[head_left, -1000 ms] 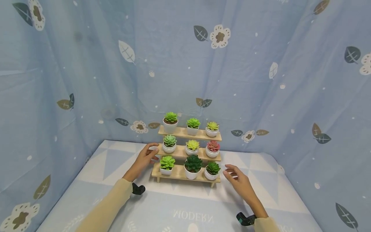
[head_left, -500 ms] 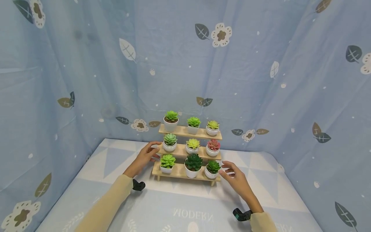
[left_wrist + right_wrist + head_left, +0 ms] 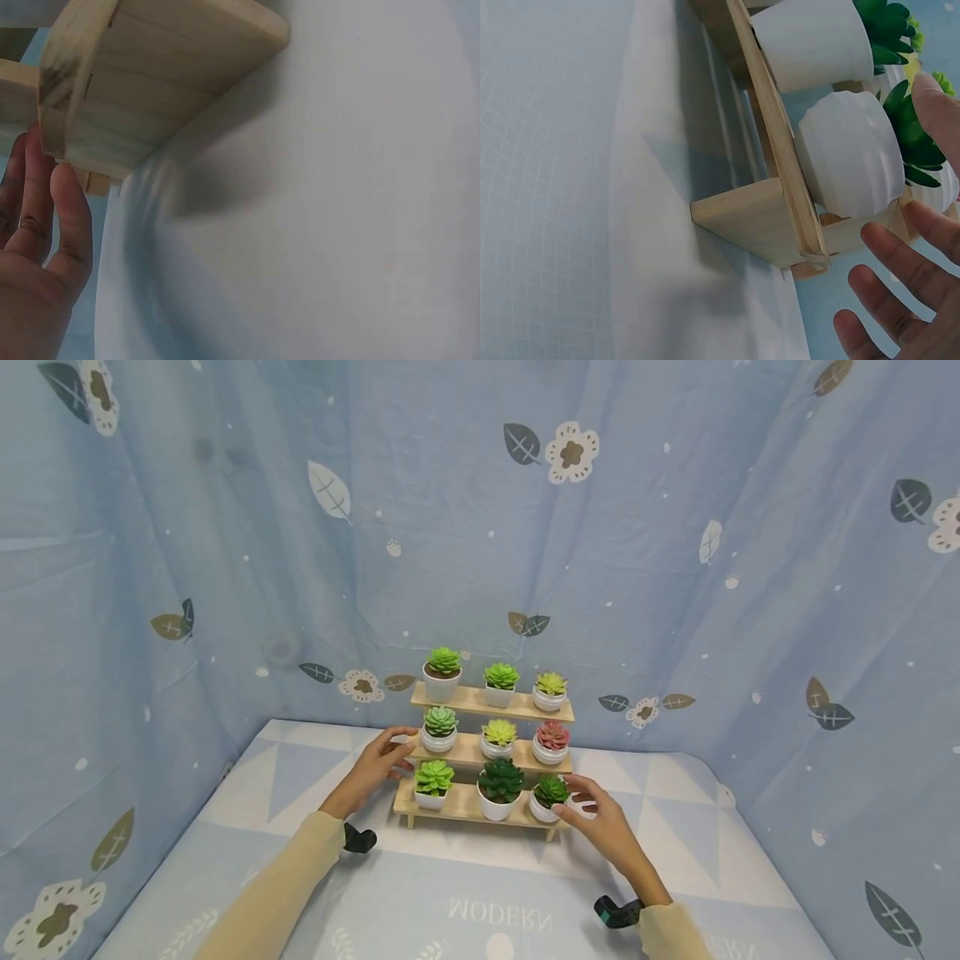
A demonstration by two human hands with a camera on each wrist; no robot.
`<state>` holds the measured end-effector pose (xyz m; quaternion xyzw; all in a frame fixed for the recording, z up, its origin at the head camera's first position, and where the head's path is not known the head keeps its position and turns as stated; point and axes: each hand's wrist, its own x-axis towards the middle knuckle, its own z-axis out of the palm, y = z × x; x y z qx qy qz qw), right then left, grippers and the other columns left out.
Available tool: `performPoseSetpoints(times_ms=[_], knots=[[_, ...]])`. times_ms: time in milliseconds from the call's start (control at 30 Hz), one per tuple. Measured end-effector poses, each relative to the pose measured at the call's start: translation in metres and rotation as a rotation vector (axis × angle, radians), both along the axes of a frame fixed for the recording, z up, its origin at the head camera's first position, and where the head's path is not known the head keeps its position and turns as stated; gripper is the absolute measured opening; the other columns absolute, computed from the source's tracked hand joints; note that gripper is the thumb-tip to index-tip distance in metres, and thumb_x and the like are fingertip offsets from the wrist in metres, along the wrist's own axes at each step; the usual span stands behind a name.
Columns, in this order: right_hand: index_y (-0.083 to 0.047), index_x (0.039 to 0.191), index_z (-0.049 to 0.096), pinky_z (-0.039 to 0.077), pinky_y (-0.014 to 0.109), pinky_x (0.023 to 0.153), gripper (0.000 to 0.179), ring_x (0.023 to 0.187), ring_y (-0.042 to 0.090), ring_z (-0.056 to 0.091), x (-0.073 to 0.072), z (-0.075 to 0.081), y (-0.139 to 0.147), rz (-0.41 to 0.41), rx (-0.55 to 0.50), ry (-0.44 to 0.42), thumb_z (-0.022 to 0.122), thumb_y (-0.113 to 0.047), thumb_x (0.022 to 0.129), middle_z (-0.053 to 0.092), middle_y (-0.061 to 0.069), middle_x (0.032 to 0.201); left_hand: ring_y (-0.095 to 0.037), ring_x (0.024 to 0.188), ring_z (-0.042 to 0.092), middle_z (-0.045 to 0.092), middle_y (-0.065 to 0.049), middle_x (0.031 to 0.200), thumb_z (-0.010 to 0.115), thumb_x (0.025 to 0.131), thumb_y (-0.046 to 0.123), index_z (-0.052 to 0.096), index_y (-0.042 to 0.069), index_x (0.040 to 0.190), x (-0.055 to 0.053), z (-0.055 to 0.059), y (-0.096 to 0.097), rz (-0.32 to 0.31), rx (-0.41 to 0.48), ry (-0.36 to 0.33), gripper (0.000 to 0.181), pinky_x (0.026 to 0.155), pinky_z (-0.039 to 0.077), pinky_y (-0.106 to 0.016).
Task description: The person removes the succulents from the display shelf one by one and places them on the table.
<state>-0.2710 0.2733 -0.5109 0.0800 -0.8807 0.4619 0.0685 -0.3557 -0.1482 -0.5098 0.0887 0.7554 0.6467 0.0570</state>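
Right hand (image 3: 604,823) moved nearer the front-right succulent (image 3: 551,792).

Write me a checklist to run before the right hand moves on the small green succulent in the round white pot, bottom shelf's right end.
1. Pale wooden three-tier stand upright on the blue-and-white cloth: ok.
2. Small green succulent in the round white pot upright: ok.
3. Right hand beside that pot: ok.
4. Right hand's fingers curled round it: not ok, they are spread.
5. Left hand bracing the stand: cannot tell; it is at the left side.
6. Large dark-green succulent in the smooth white pot upright: ok.
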Motion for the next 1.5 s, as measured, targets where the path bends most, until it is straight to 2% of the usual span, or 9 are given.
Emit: performPoseSetpoints(times_ms=[133, 233, 400, 533, 667, 900, 1100, 1300, 1500], knots=[[-0.023, 0.144, 0.058, 0.044, 0.051, 0.101, 0.071, 0.117, 0.024, 0.057, 0.000, 0.000, -0.005, -0.001, 0.006, -0.006, 0.083, -0.053, 0.084, 0.061, 0.003, 0.135, -0.044, 0.112, 0.063, 0.060, -0.016, 0.126, 0.059, 0.107, 0.039, 0.049, 0.023, 0.149, 0.010, 0.015, 0.000, -0.026, 0.009, -0.022, 0.046, 0.088, 0.053, -0.048], [-0.024, 0.144, 0.059, 0.044, 0.051, 0.101, 0.071, 0.116, 0.024, 0.058, 0.001, -0.001, -0.007, 0.006, 0.003, -0.007, 0.085, -0.050, 0.083, 0.061, 0.003, 0.135, -0.048, 0.114, 0.061, 0.060, -0.017, 0.126, 0.058, 0.108, 0.031, 0.049, 0.019, 0.149, 0.013, 0.021, 0.000, -0.049, 0.016, -0.036, 0.044, 0.089, 0.052, -0.052], [-0.020, 0.144, 0.059, 0.045, 0.050, 0.100, 0.073, 0.114, 0.023, 0.059, -0.002, -0.003, -0.010, 0.012, 0.016, 0.002, 0.085, -0.049, 0.083, 0.065, 0.003, 0.125, -0.044, 0.111, 0.063, 0.060, -0.017, 0.127, 0.058, 0.107, 0.036, 0.049, 0.023, 0.150, -0.003, 0.002, -0.002, -0.043, 0.014, -0.032, 0.045, 0.088, 0.053, -0.052], [-0.015, 0.145, 0.057, 0.046, 0.050, 0.099, 0.076, 0.113, 0.022, 0.060, -0.004, -0.004, -0.012, 0.004, 0.032, -0.008, 0.086, -0.048, 0.083, 0.066, 0.003, 0.122, -0.039, 0.109, 0.065, 0.060, -0.015, 0.128, 0.060, 0.105, 0.042, 0.051, 0.027, 0.148, -0.009, -0.005, -0.003, -0.030, 0.006, -0.019, 0.047, 0.086, 0.054, -0.048], [-0.010, 0.147, 0.056, 0.046, 0.051, 0.100, 0.079, 0.115, 0.024, 0.059, -0.003, -0.003, -0.014, 0.007, 0.042, -0.034, 0.086, -0.046, 0.083, 0.066, 0.005, 0.125, -0.037, 0.107, 0.066, 0.060, -0.015, 0.129, 0.062, 0.104, 0.043, 0.052, 0.027, 0.147, -0.009, -0.005, -0.002, -0.023, -0.008, -0.011, 0.046, 0.086, 0.055, -0.048], [-0.011, 0.147, 0.056, 0.046, 0.053, 0.102, 0.081, 0.119, 0.027, 0.058, -0.003, -0.001, -0.017, -0.016, 0.050, -0.075, 0.085, -0.050, 0.082, 0.064, 0.007, 0.129, -0.039, 0.106, 0.066, 0.056, -0.017, 0.135, 0.059, 0.105, 0.046, 0.051, 0.028, 0.149, -0.007, -0.005, -0.003, -0.015, -0.011, -0.016, 0.048, 0.089, 0.052, -0.054], [-0.015, 0.145, 0.057, 0.047, 0.053, 0.100, 0.082, 0.116, 0.029, 0.058, -0.002, 0.000, -0.019, -0.043, 0.030, -0.095, 0.085, -0.056, 0.080, 0.062, 0.007, 0.126, -0.032, 0.102, 0.068, 0.057, -0.016, 0.133, 0.061, 0.103, 0.050, 0.053, 0.029, 0.146, -0.007, -0.004, -0.003, -0.006, -0.020, -0.001, 0.049, 0.087, 0.054, -0.049], [-0.015, 0.143, 0.059, 0.046, 0.051, 0.102, 0.079, 0.114, 0.024, 0.058, -0.001, 0.000, -0.017, -0.052, 0.018, -0.086, 0.085, -0.055, 0.080, 0.064, 0.004, 0.122, -0.032, 0.101, 0.068, 0.057, -0.016, 0.134, 0.061, 0.102, 0.053, 0.053, 0.031, 0.145, -0.006, -0.004, -0.001, -0.006, -0.036, -0.002, 0.050, 0.083, 0.055, -0.043], [-0.014, 0.142, 0.059, 0.045, 0.048, 0.103, 0.080, 0.114, 0.022, 0.058, 0.001, 0.003, -0.014, -0.058, 0.020, -0.069, 0.085, -0.057, 0.080, 0.065, 0.002, 0.119, -0.031, 0.100, 0.067, 0.057, -0.016, 0.133, 0.062, 0.100, 0.055, 0.053, 0.033, 0.145, -0.006, -0.004, -0.002, -0.001, -0.040, -0.012, 0.051, 0.082, 0.055, -0.043]])
